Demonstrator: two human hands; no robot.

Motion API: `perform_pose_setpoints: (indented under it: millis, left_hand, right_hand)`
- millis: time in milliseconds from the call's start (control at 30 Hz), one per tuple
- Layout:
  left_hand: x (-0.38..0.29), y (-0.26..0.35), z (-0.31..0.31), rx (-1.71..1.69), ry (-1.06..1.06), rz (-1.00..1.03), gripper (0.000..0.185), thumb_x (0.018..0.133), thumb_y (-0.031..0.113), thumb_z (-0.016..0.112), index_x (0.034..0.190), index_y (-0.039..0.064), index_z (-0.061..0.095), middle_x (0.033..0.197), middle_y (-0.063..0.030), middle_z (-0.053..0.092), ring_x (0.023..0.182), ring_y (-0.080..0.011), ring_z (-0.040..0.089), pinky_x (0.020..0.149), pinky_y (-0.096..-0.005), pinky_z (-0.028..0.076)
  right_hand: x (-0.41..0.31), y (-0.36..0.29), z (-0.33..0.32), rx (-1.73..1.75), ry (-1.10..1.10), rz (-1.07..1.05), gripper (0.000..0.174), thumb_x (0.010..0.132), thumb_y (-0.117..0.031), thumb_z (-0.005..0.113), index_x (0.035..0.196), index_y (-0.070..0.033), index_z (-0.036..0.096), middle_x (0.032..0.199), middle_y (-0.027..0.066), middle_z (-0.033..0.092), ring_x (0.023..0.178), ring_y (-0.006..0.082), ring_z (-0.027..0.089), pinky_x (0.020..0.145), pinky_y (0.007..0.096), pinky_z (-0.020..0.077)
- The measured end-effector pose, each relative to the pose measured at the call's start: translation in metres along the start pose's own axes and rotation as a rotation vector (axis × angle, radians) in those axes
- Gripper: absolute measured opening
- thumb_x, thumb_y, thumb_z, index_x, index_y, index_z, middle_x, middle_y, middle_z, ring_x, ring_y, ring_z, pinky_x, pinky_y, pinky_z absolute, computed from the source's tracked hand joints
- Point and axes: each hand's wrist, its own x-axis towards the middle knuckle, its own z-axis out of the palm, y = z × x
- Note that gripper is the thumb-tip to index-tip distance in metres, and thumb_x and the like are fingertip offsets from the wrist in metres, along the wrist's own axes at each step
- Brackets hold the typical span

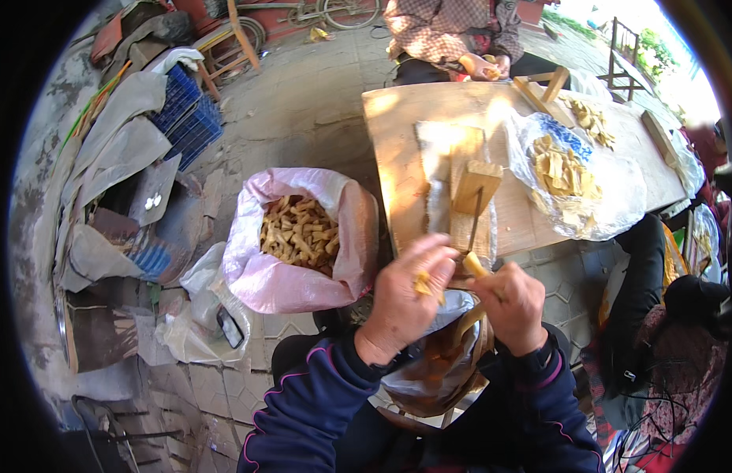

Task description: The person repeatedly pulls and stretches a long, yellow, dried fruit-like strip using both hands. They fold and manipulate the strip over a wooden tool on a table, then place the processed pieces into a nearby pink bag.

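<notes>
My left hand [404, 295] is closed around a small yellowish piece [424, 284], with the fingertips near the lower end of a thin metal rod. My right hand [511, 307] grips a pale yellow stick-like piece [475, 264], its end close beside the rod. The thin metal rod [475, 222] slants down from a wooden block [484, 177] fixed on a board [468, 151] at the wooden table's [401, 177] near edge. Beneath my hands, a lined container [431, 378] sits between my knees; its contents are partly hidden.
Left of the table stands a pink woven sack [357, 230] of short brownish pieces [298, 233]. A plastic bag [620, 189] with yellowish peeled pieces [558, 168] lies on the table. Another person [455, 35] sits across. A phone [230, 327] rests on plastic at left; blue crates [194, 127] stand beyond.
</notes>
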Motion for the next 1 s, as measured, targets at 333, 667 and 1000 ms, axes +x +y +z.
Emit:
perform_pose_setpoints:
  millis: [333, 667, 1000]
  left_hand:
    - [-0.024, 0.001, -0.005, -0.338, -0.259, -0.453, 0.033, 0.097, 0.023, 0.058, 0.075, -0.001, 0.063, 0.065, 0.0008, 0.059, 0.061, -0.0068, 0.048, 0.055, -0.0279, 0.042]
    - [-0.038, 0.021, 0.001, -0.564, -1.160, -0.369, 0.028, 0.089, 0.028, 0.071, 0.089, 0.001, 0.065, 0.076, -0.0039, 0.065, 0.072, -0.0111, 0.058, 0.066, -0.0290, 0.048]
    - [-0.009, 0.005, -0.026, 0.430, -0.394, 0.542, 0.054, 0.069, 0.030, 0.080, 0.118, 0.011, 0.068, 0.071, -0.0051, 0.052, 0.055, -0.0208, 0.054, 0.049, -0.0334, 0.042]
  right_hand:
    - [0.002, -0.022, -0.009, 0.140, -0.339, -0.253, 0.029, 0.072, -0.005, 0.074, 0.096, -0.010, 0.060, 0.073, 0.0029, 0.061, 0.057, 0.0212, 0.061, 0.050, 0.0315, 0.0493]
    - [0.005, -0.008, -0.023, 0.523, -0.166, -0.043, 0.018, 0.091, -0.014, 0.061, 0.079, -0.001, 0.061, 0.069, 0.0097, 0.067, 0.054, 0.0198, 0.062, 0.051, 0.0304, 0.0481]
    - [-0.018, -0.018, 0.002, 0.985, -0.618, 1.027, 0.014, 0.096, -0.014, 0.057, 0.094, -0.002, 0.062, 0.077, 0.0001, 0.061, 0.060, 0.0062, 0.053, 0.053, 0.0233, 0.0427]
